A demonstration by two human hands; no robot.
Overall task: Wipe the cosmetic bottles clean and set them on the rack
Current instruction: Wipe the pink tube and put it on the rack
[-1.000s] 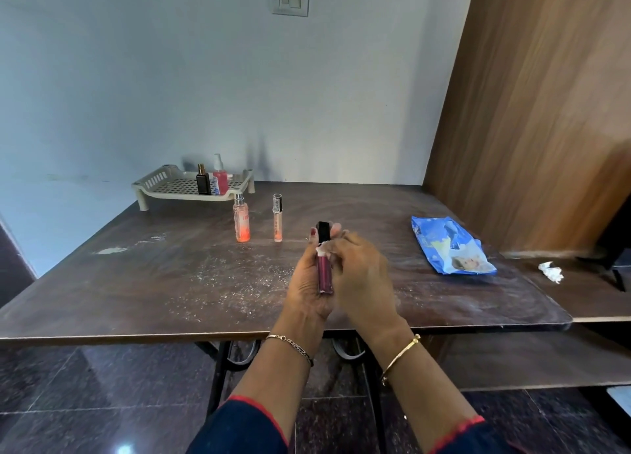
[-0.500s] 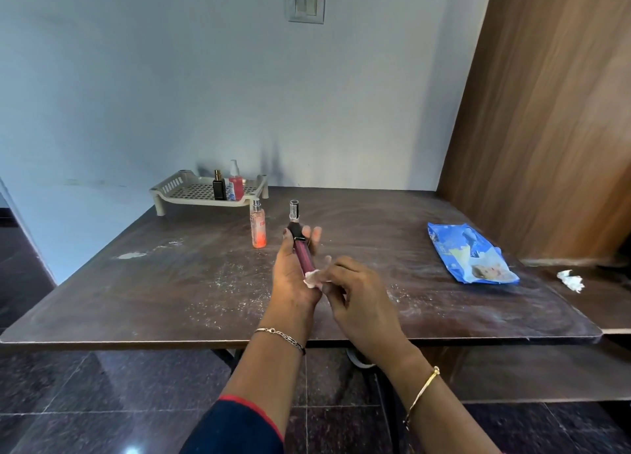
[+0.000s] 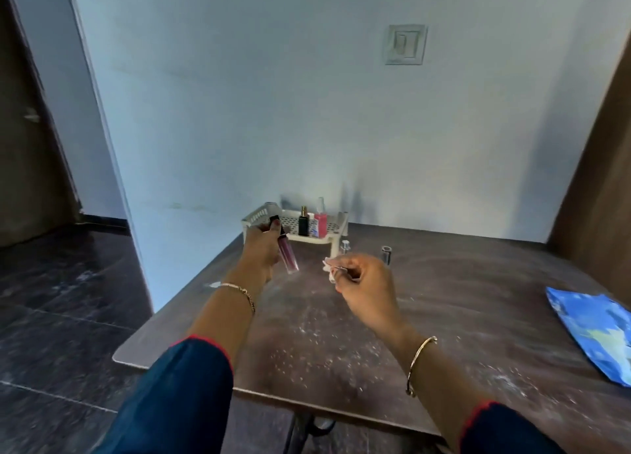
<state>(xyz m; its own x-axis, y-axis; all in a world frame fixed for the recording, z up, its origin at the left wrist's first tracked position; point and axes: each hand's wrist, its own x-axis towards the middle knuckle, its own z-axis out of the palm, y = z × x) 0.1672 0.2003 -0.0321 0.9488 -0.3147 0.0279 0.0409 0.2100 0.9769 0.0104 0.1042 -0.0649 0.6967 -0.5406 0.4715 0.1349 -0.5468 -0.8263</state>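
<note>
Dusty table [image 3: 444, 317] by pale wall [image 3: 273, 112] — left hand [image 3: 263, 248] grips gloss tube [image 3: 288, 257], right hand [image 3: 365, 279] pinches wipe [image 3: 328, 269].

Left hand [image 3: 263, 248] holds maroon tube [image 3: 286, 252] near rack [image 3: 336, 237] at counter's [image 3: 478, 283] far-left corner; right hand [image 3: 363, 278] pinches wipe [image 3: 328, 267].

Head camera looks forward-down, seemingly close, over the table [image 3: 461, 300].
</note>
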